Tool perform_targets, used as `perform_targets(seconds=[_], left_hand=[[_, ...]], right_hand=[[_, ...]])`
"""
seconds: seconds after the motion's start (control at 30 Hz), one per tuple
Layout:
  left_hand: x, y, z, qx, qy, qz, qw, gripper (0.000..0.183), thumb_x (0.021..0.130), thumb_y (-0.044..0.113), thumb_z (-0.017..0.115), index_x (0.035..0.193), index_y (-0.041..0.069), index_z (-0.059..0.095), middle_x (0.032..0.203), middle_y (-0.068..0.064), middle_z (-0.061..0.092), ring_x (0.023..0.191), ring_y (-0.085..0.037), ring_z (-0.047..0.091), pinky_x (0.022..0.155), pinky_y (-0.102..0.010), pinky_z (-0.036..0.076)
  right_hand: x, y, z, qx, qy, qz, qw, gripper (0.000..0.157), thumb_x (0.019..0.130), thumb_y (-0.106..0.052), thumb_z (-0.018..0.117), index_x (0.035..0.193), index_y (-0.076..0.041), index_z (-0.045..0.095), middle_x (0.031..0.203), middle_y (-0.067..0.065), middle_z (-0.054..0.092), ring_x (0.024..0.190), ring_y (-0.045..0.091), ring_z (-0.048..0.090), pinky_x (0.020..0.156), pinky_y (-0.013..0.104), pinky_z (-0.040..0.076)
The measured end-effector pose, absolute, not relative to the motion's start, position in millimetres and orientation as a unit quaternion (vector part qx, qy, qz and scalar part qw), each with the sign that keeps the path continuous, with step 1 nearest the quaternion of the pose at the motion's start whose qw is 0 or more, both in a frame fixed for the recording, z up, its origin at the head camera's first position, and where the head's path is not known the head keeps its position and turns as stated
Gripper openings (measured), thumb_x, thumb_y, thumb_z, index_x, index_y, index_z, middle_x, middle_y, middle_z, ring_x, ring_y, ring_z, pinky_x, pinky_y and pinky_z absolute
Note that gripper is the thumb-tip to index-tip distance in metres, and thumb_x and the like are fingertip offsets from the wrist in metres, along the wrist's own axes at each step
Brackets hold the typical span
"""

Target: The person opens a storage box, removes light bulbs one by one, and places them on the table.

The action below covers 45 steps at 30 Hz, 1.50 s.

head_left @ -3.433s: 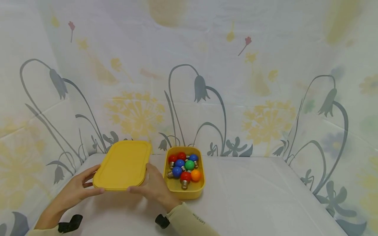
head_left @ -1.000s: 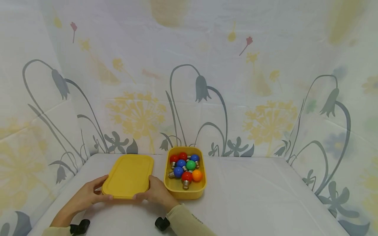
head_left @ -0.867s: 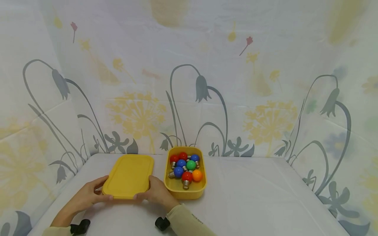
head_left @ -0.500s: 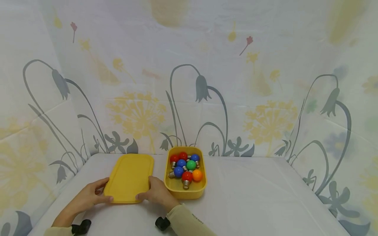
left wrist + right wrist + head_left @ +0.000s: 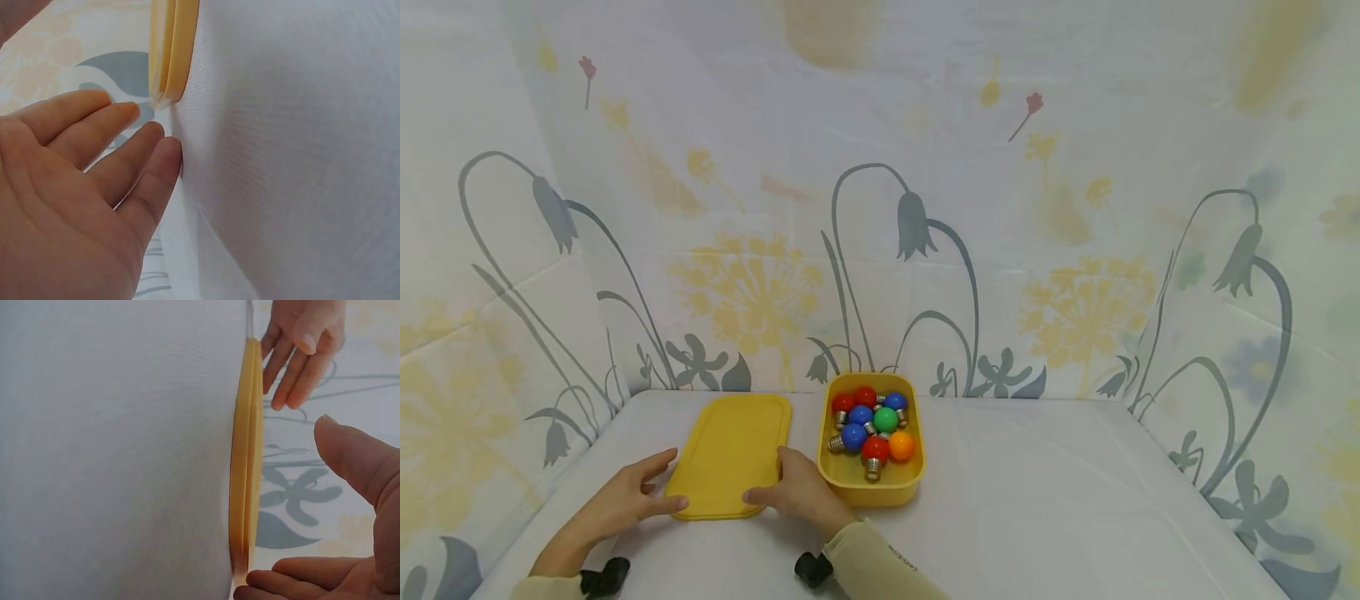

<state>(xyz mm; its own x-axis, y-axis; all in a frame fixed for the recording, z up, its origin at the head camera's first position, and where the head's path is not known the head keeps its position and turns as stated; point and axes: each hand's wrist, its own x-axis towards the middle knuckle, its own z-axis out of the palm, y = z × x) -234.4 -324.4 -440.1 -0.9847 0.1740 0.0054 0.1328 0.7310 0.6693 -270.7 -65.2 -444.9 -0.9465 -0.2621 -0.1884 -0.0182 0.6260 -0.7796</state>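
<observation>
A yellow rectangular lid [image 5: 730, 454] lies flat on the white tablecloth, left of an open yellow box [image 5: 872, 497]. My left hand [image 5: 625, 502] is at the lid's left side, palm toward it. In the left wrist view its fingers stand apart from the lid's edge [image 5: 178, 50]. At the lid's right side is my right hand [image 5: 801, 496]. Its thumb is clear of the lid [image 5: 245, 456] in the right wrist view, while its fingertips are close to or touching the edge. Inside the box lie several round light bulbs, among them a red bulb [image 5: 875, 450] and a green bulb [image 5: 886, 419].
The white tablecloth [image 5: 1060, 500] stretches out to the right of the box. A flower-printed curtain [image 5: 1000, 208] closes off the back and both sides. The box stands close behind my right wrist, which has a dark strap device [image 5: 813, 569].
Both hands lowered the yellow lid from the air to the tablecloth and slid it slightly nearer. The fingers have since loosened from it. The box and bulbs stayed put.
</observation>
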Motion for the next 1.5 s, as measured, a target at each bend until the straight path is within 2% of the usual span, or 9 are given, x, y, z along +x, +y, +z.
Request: perform_targets(seconds=[0.23,0.47,0.73,0.9,1.13,1.3,1.5], left_hand=[[-233,-324,-439,0.080,0.925,0.371,0.030,0.088,0.081,0.036,0.075,0.142,-0.012,0.033,0.140,-0.036,0.036,0.122,-0.052,0.043,0.091,-0.054,0.048],[-232,-318,-431,0.085,0.930,0.357,0.009,0.087,0.082,0.038,0.074,0.142,-0.010,0.033,0.142,-0.034,0.036,0.123,-0.054,0.040,0.092,-0.059,0.045],[-230,-300,-419,0.116,0.927,0.352,-0.054,0.084,0.081,0.037,0.075,0.141,-0.008,0.037,0.138,-0.033,0.042,0.122,-0.051,0.043,0.094,-0.059,0.044],[-227,-289,-415,0.137,0.923,0.354,-0.068,0.081,0.082,0.036,0.075,0.140,-0.008,0.039,0.137,-0.032,0.044,0.122,-0.049,0.044,0.094,-0.058,0.044],[-221,-267,-411,0.161,0.911,0.372,-0.077,0.075,0.084,0.032,0.074,0.140,-0.005,0.040,0.137,-0.028,0.045,0.122,-0.045,0.045,0.093,-0.055,0.046],[-218,-246,-412,0.173,0.903,0.386,-0.077,0.072,0.083,0.032,0.075,0.138,-0.003,0.044,0.137,-0.025,0.048,0.121,-0.042,0.048,0.092,-0.052,0.048],[-221,-220,-416,0.190,0.894,0.401,-0.065,0.073,0.080,0.035,0.077,0.137,0.001,0.047,0.135,-0.022,0.049,0.119,-0.039,0.050,0.092,-0.050,0.049]], right_hand=[[-268,-65,-443,-0.087,0.887,-0.433,0.136,0.085,0.072,-0.048,0.079,0.140,-0.008,0.046,0.137,0.006,0.052,0.126,0.024,0.047,0.107,0.047,0.037],[-264,-63,-434,-0.096,0.885,-0.440,0.122,0.082,0.073,-0.049,0.078,0.139,-0.012,0.047,0.136,0.005,0.052,0.125,0.024,0.047,0.106,0.047,0.038],[-259,-49,-414,-0.144,0.888,-0.431,0.071,0.070,0.077,-0.049,0.075,0.134,-0.015,0.052,0.136,0.002,0.052,0.123,0.022,0.048,0.104,0.044,0.041],[-255,-35,-401,-0.172,0.884,-0.430,0.066,0.064,0.079,-0.050,0.073,0.132,-0.020,0.054,0.135,-0.002,0.051,0.118,0.019,0.051,0.098,0.042,0.047],[-256,-8,-396,-0.213,0.883,-0.417,0.034,0.061,0.083,-0.051,0.069,0.132,-0.019,0.055,0.130,-0.005,0.054,0.111,0.019,0.053,0.092,0.037,0.050],[-262,13,-399,-0.233,0.888,-0.396,0.004,0.057,0.085,-0.051,0.065,0.130,-0.018,0.055,0.128,-0.006,0.055,0.114,0.017,0.052,0.097,0.039,0.047],[-268,39,-401,-0.249,0.886,-0.390,-0.006,0.059,0.086,-0.052,0.064,0.134,-0.017,0.054,0.133,-0.005,0.052,0.123,0.019,0.047,0.105,0.043,0.041]])
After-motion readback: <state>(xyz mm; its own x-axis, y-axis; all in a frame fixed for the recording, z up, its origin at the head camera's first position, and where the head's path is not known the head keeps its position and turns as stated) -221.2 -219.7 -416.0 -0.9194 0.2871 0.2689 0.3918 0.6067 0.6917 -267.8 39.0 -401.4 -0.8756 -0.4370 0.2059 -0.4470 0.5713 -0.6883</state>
